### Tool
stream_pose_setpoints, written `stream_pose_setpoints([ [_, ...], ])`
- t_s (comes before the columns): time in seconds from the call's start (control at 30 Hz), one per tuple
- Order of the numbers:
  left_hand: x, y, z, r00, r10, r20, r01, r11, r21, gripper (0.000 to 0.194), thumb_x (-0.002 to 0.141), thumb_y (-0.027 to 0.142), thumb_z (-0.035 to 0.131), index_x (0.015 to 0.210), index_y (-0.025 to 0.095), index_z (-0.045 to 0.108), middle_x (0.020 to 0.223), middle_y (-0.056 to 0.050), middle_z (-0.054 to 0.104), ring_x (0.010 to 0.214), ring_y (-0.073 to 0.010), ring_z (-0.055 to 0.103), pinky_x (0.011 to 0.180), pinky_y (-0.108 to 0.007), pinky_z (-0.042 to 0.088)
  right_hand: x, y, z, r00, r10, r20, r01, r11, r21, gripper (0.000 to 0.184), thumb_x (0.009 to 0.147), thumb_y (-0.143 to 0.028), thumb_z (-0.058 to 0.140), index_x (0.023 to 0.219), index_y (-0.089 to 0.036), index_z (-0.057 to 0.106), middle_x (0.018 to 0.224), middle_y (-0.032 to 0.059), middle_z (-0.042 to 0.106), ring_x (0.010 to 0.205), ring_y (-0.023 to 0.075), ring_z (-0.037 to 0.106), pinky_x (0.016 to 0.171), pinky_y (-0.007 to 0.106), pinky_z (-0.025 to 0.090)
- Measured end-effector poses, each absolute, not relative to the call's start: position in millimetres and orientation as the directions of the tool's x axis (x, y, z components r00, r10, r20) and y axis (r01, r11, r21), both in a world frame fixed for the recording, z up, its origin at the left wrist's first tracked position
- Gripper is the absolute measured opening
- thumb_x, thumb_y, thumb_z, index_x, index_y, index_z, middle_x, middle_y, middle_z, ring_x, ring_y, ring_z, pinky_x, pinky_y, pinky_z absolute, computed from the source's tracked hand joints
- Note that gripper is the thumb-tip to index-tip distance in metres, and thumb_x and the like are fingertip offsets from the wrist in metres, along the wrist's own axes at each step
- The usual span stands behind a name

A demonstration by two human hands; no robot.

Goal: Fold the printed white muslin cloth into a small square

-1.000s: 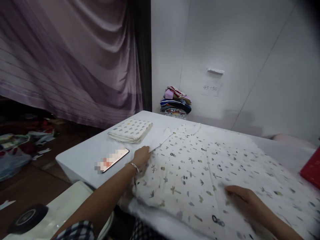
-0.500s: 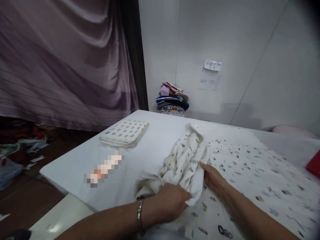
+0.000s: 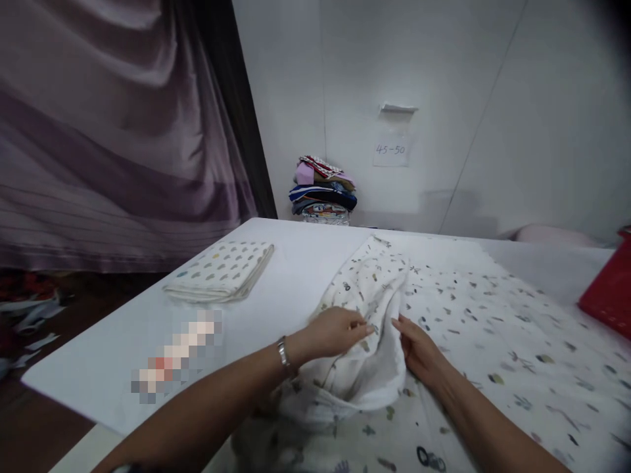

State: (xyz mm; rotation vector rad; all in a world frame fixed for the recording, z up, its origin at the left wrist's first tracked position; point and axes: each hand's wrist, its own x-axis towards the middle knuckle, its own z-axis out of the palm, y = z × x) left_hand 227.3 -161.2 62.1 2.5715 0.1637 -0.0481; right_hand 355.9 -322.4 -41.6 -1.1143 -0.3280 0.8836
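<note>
A thin white cloth [image 3: 453,315] with small printed motifs covers the right part of the table, its left portion gathered into loose folds in front of me. My left hand [image 3: 338,332], with a metal band at the wrist, lies over these folds, fingers closed on the fabric. On the right side of the bunched part, my right hand [image 3: 417,345] pinches the edge of the same cloth between thumb and fingers. Between the hands a fold hangs open, showing its plain white inside. A folded white cloth with grey prints [image 3: 221,269] lies at the table's left.
The white table [image 3: 296,256] reaches back towards a grey wall. A pile of folded fabrics [image 3: 323,187] rises behind its far edge. A pixelated patch [image 3: 177,355] is at the front left, and a red object [image 3: 608,289] at the right edge. A mauve curtain [image 3: 108,144] hangs on the left.
My left hand has moved up and slightly forward over the folds. The gathered cloth has spread wider, with its near edge opened out. My right hand stays at the cloth's edge. The view has shifted right.
</note>
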Motion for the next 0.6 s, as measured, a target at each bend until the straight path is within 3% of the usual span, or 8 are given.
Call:
stream_pose_setpoints([
  [0.1,267.6,-172.1,37.0,0.983,0.177,-0.044,0.175,-0.847,0.502,0.031,0.074,0.045,0.056,0.090,0.020,0.064,0.088,-0.005,0.066,0.080,-0.0204,0.059,0.067,-0.026,0.041,356.4,-324.9,-41.6,0.654,0.734,-0.181,-0.427,0.162,-0.890,0.045,0.065,-0.039,0.076,0.102,-0.017,0.066,0.061,0.0004,0.065,0.051,0.0149,0.055,0.055,0.028,0.044],
  [0.2,288.4,-173.1,18.7,0.970,0.203,-0.136,0.244,-0.785,0.570,0.020,0.072,0.038,0.058,0.073,0.017,0.061,0.070,-0.003,0.061,0.067,-0.0181,0.057,0.061,-0.026,0.040,361.9,-331.5,-39.5,0.738,0.658,-0.150,-0.366,0.203,-0.908,0.033,0.065,-0.035,0.076,0.092,-0.017,0.069,0.064,-0.0001,0.065,0.057,0.0144,0.055,0.059,0.027,0.044],
  [0.3,284.7,-147.2,23.5,0.942,0.307,-0.133,0.265,-0.443,0.857,0.027,0.074,0.042,0.056,0.064,0.016,0.055,0.058,0.000,0.054,0.053,-0.0125,0.050,0.054,-0.024,0.039,366.6,-335.9,-34.2,0.770,0.630,-0.105,-0.350,0.278,-0.895,0.025,0.068,-0.033,0.074,0.086,-0.017,0.069,0.077,0.0022,0.067,0.072,0.0172,0.059,0.069,0.029,0.046],
  [0.37,268.5,-115.8,32.2,0.863,0.505,-0.003,0.107,-0.178,0.978,0.035,0.071,0.050,0.057,0.070,0.015,0.057,0.062,0.000,0.057,0.055,-0.0115,0.050,0.055,-0.023,0.040,367.3,-335.9,-30.1,0.775,0.626,-0.087,-0.368,0.336,-0.867,0.021,0.070,-0.032,0.072,0.085,-0.018,0.068,0.084,0.0027,0.067,0.079,0.0172,0.058,0.072,0.028,0.047],
  [0.43,242.7,-81.2,35.6,0.787,0.616,0.034,0.088,-0.168,0.982,0.044,0.075,0.057,0.049,0.083,0.016,0.059,0.076,-0.003,0.063,0.066,-0.0135,0.054,0.063,-0.025,0.044,366.2,-334.2,-27.0,0.753,0.651,-0.094,-0.428,0.377,-0.821,0.017,0.071,-0.031,0.072,0.084,-0.020,0.067,0.087,0.0013,0.066,0.081,0.0155,0.057,0.072,0.026,0.048],
  [0.5,211.7,-51.8,30.4,0.629,0.777,-0.012,0.431,-0.336,0.837,0.045,0.079,0.057,0.041,0.078,0.017,0.060,0.070,-0.003,0.063,0.065,-0.0158,0.056,0.061,-0.027,0.044,364.3,-331.5,-26.0,0.706,0.699,-0.112,-0.519,0.403,-0.754,0.015,0.071,-0.030,0.072,0.082,-0.021,0.066,0.085,-0.0005,0.065,0.078,0.0139,0.057,0.069,0.024,0.049],
  [0.6,173.2,-29.3,16.2,0.519,0.855,0.012,0.647,-0.401,0.648,0.029,0.076,0.044,0.052,0.064,0.018,0.059,0.064,-0.006,0.062,0.072,-0.0216,0.059,0.065,-0.030,0.043,362.8,-327.0,-28.7,0.638,0.751,-0.169,-0.650,0.408,-0.641,0.015,0.073,-0.033,0.070,0.081,-0.021,0.066,0.082,-0.0011,0.065,0.074,0.0135,0.058,0.064,0.024,0.051],
])
